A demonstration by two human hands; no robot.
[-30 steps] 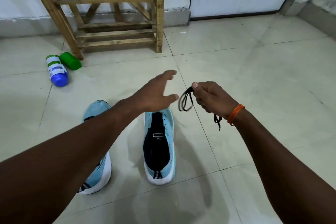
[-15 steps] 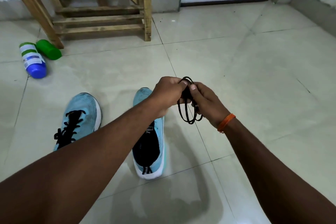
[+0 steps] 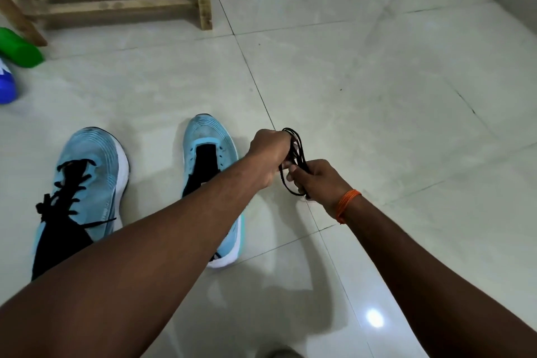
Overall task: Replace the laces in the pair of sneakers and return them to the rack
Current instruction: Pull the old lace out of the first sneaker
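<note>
Lace [image 3: 297,154], black, coiled, pinched btwn both hands: left hand [image 3: 268,154] clenched on top of coil, right hand [image 3: 315,180] gripping bottom, just right of unlaced shoe [image 3: 210,171]. Left shoe [image 3: 87,183] w/ lace in. Step: prob. uncoiling. Next: free an end, thread lowest eyelets.

From where I stand, nothing can be read. The laced sneaker [image 3: 87,183] at nine o'clock carries faint small lettering along its side, too blurred to make out, and the forearm hides the unlaced sneaker's [image 3: 209,154] tongue label.
</note>
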